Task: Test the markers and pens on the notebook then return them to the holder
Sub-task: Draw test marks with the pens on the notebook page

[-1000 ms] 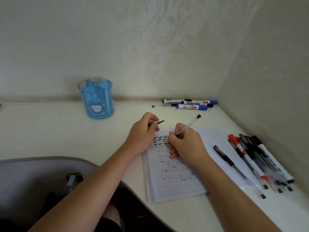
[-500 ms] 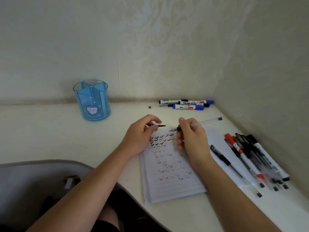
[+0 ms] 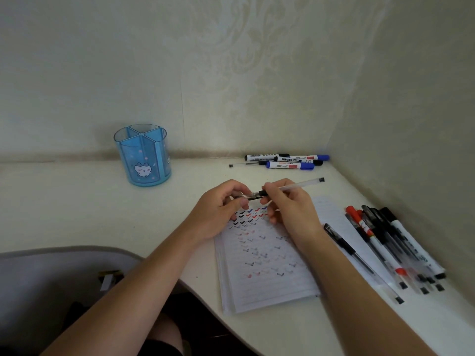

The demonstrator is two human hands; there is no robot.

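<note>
So I'm watching through the head cam, and the clear gel pen [image 3: 300,184] is hovering nearly level just above the top edge of the notebook [image 3: 270,286], back end pointing toward the corner. The right hand [image 3: 290,211] is pinching it near the writing end, fingers curled around the barrel. The left hand [image 3: 218,211] is curled too, pinching the little cap [image 3: 250,197] between thumb and fingertips and bringing it right up against the tip. I'm honestly not sure whether the cap is seated or only touching, since the fingers are hiding the joint.

The page underneath is showing rows of black, red and blue ticks. A loose black pen [image 3: 359,260] is lying on the notebook's right edge, with a pile of pens and markers [image 3: 385,240] just beside it. More markers [image 3: 288,161] are sitting along the back wall. The blue holder [image 3: 144,160] is standing well apart on the left of the desk [image 3: 64,201], and I'm seeing nothing in it.

What's worrying me: the cap going on crooked and popping off, or the bare tip smearing a finger. Also, setting this pen down among the others would be mixing tested with untested.
</note>
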